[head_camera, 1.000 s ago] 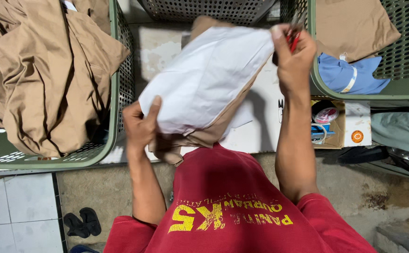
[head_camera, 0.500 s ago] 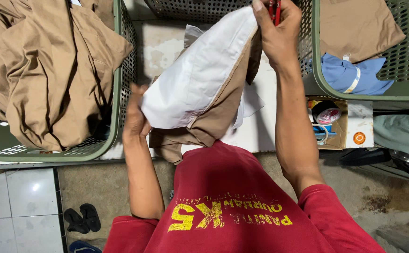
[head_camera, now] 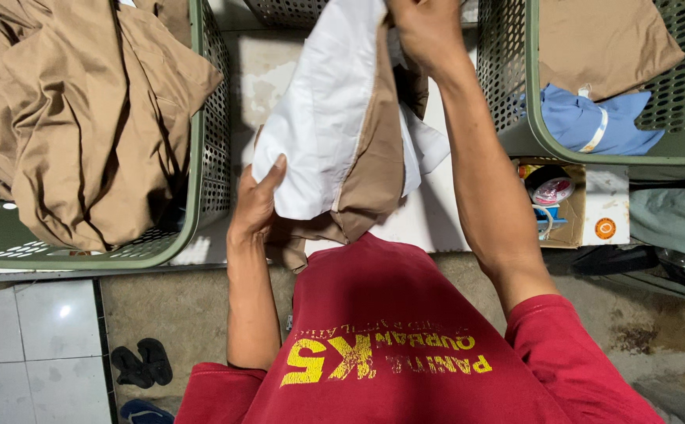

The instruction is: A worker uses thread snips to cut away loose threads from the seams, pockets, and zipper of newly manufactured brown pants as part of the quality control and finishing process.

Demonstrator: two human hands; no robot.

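Observation:
I hold up a garment of white cloth (head_camera: 327, 118) backed with tan cloth (head_camera: 374, 165) in front of my chest. My left hand (head_camera: 258, 206) grips its lower left edge, thumb on the white side. My right hand (head_camera: 425, 27) is raised at the top of the view and pinches the garment's upper end; its fingertips are cut off by the frame edge. The garment hangs nearly upright between the two hands, over a pale work surface (head_camera: 260, 86).
A green perforated basket (head_camera: 201, 157) at left is full of tan garments (head_camera: 67, 118). Another green basket (head_camera: 539, 126) at right holds a tan piece and a blue garment (head_camera: 594, 122). An open cardboard box (head_camera: 570, 208) sits below it. Black sandals (head_camera: 142, 365) lie on the floor.
My right hand has lifted the garment's top end higher and toward the middle, turning the cloth from slanted to nearly upright. The left hand has shifted up along the lower edge.

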